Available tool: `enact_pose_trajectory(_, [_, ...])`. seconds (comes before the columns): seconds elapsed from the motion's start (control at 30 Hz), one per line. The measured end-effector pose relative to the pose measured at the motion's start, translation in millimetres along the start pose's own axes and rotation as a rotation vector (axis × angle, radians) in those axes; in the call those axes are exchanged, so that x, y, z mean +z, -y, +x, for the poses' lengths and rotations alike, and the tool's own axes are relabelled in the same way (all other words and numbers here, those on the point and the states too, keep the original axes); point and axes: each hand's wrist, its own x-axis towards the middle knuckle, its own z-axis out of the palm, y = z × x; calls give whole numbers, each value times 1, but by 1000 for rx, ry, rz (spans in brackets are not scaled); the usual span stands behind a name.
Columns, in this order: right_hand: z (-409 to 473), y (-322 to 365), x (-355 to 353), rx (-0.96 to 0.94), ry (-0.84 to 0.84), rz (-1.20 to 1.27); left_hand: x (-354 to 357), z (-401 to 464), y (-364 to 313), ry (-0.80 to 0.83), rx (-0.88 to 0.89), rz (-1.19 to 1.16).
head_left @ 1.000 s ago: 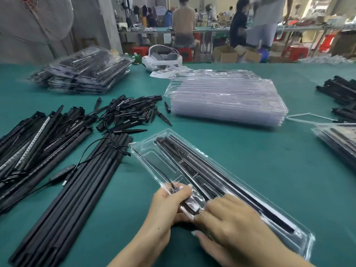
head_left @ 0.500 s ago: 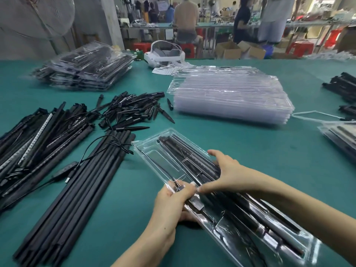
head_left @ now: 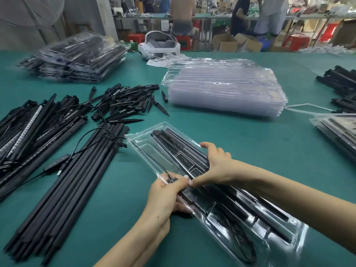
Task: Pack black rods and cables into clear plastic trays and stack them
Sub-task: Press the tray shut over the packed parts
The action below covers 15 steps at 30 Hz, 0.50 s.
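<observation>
At lower centre, the left hand point(head_left: 169, 193) grips the clear tray point(head_left: 227, 205) edge, while the right hand point(head_left: 215, 164) presses, fingers curled, on the black rods point(head_left: 185, 149) inside.

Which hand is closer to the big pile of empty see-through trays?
Right. The right hand lies across the tray being packed, nearer the empty tray pile. The left hand grips that tray's near edge, farther away.

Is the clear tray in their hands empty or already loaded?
Loaded: black rods and a cable lie inside the clear tray.
</observation>
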Motion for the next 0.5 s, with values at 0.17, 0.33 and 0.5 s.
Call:
enact_pose_trajectory(0.17, [1, -1, 0, -14, 21, 66, 2, 2, 2, -27, 17, 4])
enact_pose_trajectory(0.33, [-1, 3, -2, 1, 36, 84, 6, 0, 1, -54, 22, 31])
enact_pose_trajectory(0.5, [-4, 4, -9, -12, 86, 124, 3, -9, -5, -12, 13, -34])
